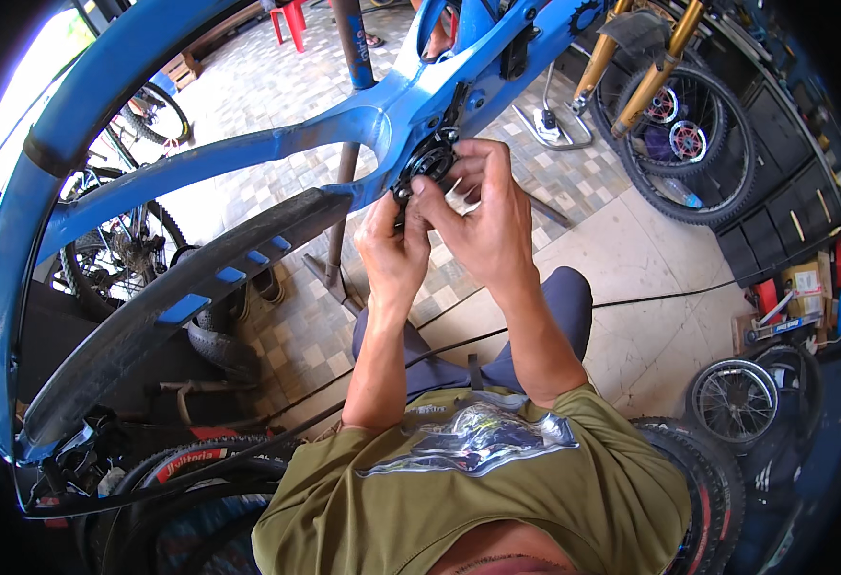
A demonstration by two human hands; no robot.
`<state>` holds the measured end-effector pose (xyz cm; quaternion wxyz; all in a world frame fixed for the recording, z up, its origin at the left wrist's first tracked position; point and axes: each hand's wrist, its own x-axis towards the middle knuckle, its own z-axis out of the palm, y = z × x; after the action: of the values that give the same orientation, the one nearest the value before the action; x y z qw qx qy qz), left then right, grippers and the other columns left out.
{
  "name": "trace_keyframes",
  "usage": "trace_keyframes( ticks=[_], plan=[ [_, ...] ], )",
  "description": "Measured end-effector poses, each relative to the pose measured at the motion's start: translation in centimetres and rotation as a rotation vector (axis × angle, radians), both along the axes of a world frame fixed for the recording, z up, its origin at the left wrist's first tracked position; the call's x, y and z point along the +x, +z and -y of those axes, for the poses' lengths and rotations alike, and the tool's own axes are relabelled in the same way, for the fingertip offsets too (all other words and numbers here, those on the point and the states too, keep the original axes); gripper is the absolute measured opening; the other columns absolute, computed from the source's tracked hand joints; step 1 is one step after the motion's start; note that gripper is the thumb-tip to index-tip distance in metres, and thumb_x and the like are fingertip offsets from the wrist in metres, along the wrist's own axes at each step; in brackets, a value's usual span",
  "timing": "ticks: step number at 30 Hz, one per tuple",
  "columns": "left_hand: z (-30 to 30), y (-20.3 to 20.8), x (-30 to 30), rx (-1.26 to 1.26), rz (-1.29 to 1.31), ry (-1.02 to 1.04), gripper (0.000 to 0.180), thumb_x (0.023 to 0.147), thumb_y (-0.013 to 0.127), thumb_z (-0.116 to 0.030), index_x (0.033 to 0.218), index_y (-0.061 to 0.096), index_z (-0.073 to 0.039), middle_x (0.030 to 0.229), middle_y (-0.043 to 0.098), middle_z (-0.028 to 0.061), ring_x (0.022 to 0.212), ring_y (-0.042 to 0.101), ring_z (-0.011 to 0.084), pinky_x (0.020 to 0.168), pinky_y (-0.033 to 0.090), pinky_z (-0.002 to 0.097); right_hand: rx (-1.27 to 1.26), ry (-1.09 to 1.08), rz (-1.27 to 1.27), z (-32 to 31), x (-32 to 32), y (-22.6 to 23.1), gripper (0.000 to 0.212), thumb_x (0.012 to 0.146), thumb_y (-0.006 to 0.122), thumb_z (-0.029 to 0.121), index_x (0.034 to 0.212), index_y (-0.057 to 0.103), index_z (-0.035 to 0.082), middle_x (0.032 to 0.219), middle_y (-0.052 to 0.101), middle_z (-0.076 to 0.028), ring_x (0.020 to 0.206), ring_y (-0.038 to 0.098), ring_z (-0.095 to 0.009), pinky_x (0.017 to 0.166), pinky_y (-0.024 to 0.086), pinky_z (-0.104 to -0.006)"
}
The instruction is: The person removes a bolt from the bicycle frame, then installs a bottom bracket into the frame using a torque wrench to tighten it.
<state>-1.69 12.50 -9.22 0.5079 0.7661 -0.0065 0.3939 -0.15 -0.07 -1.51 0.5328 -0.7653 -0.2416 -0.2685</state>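
A blue bicycle frame (382, 115) stretches across the upper view, its long stays reaching to the left. At its bottom bracket area sits a black ring-shaped part (428, 161); whether it is fastened to the frame I cannot tell. My right hand (485, 218) is closed on this part, thumb in front and fingers curled over its right side. Just below and left, my left hand (388, 254) pinches the part's lower end, with its fingertips partly hidden. A black guard (200, 273) lies along the lower stay, with blue showing through its slots.
A stand post (347, 163) rises behind the frame. Gold fork legs (655, 77) and bicycle wheels (737, 172) are at the upper right. Black drawers (775, 206) line the right side. Tyres (200, 470) lie low left, a spoked wheel (735, 401) low right. A cable (622, 303) crosses the floor.
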Motion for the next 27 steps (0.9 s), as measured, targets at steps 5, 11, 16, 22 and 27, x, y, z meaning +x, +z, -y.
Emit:
trace_keyframes(
  ticks=[5,11,16,22,27],
  plan=[
    [0.4,1.0,-0.2,0.051,0.048,0.019,0.013,0.099,0.063,-0.004,0.104,0.069,0.005,0.087,0.072,0.0048,0.084,0.062,0.0082,0.072,0.052,0.0272,-0.105,-0.083,0.152,-0.8,0.2,-0.2,0.038,0.081,0.081,0.015,0.107,0.057,0.000,0.077,0.066,-0.011,0.065,0.066,-0.025,0.061,0.054,-0.0380],
    [-0.1,-0.2,-0.1,-0.007,-0.043,-0.013,0.014,0.099,0.063,-0.005,0.106,0.070,0.005,0.089,0.071,0.0046,0.086,0.061,0.0091,0.075,0.052,0.0273,-0.050,-0.046,0.121,0.0,0.2,-0.3,0.041,0.079,0.082,0.017,0.106,0.056,0.001,0.084,0.064,-0.014,0.074,0.066,-0.028,0.067,0.055,-0.0394],
    [0.3,0.4,-0.1,0.023,0.042,-0.004,0.014,0.100,0.062,-0.005,0.106,0.070,0.006,0.087,0.071,0.0052,0.085,0.061,0.0087,0.074,0.052,0.0270,0.081,0.052,-0.140,-0.8,0.1,-0.2,0.042,0.081,0.083,0.022,0.102,0.052,0.001,0.080,0.065,-0.014,0.068,0.067,-0.024,0.061,0.055,-0.0362],
    [0.3,0.9,-0.2,0.044,0.029,0.015,0.014,0.099,0.063,-0.004,0.106,0.070,0.005,0.087,0.071,0.0067,0.084,0.061,0.0080,0.074,0.052,0.0269,-0.300,-0.132,0.414,-0.3,0.6,0.1,0.041,0.075,0.081,0.013,0.106,0.056,0.004,0.092,0.057,-0.014,0.089,0.060,-0.034,0.081,0.052,-0.0470],
    [0.1,0.3,-0.1,0.030,0.030,0.015,0.015,0.099,0.063,-0.004,0.108,0.071,0.004,0.089,0.072,0.0076,0.085,0.062,0.0087,0.075,0.052,0.0271,-0.091,-0.056,0.161,0.2,0.1,0.2,0.048,0.078,0.084,0.020,0.112,0.056,0.001,0.100,0.059,-0.015,0.095,0.060,-0.033,0.084,0.051,-0.0446]
  ],
)
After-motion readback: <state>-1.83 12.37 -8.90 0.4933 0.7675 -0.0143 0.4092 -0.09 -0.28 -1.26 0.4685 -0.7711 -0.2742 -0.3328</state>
